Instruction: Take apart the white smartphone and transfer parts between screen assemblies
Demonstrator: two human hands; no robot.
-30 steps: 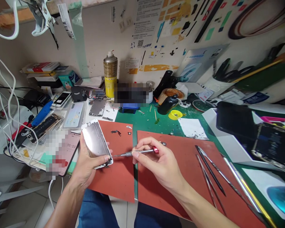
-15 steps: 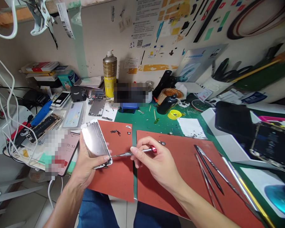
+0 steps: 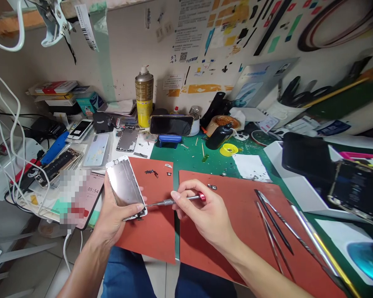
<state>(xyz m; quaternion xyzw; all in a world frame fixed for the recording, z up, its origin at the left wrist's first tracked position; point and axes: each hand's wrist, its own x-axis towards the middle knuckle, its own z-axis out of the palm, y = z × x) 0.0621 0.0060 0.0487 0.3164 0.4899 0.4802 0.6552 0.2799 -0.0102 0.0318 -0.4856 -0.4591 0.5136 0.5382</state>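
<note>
My left hand is wrapped round a white-edged phone screen panel with a silvery metal back, thumb pressed on its lower end. Dark small parts show beside that thumb. Between the thumb and fingers of my right hand is a thin screwdriver with a red end cap. Its tip points left and reaches the panel's lower right corner; whether it touches a screw is too small to tell. Beneath both hands lie two reddish-brown mats. Small dark parts rest on the left mat, above the panel.
Tweezers and pointed tools lie on the right mat. A dark phone stands on a blue holder behind, near a yellow spray can. Phones and cables crowd the left; a white tray is at right.
Both hands, the panel and the screwdriver hold nearly the same positions. The lit phone's clock at left changed from 05:53 to 05:54.
</note>
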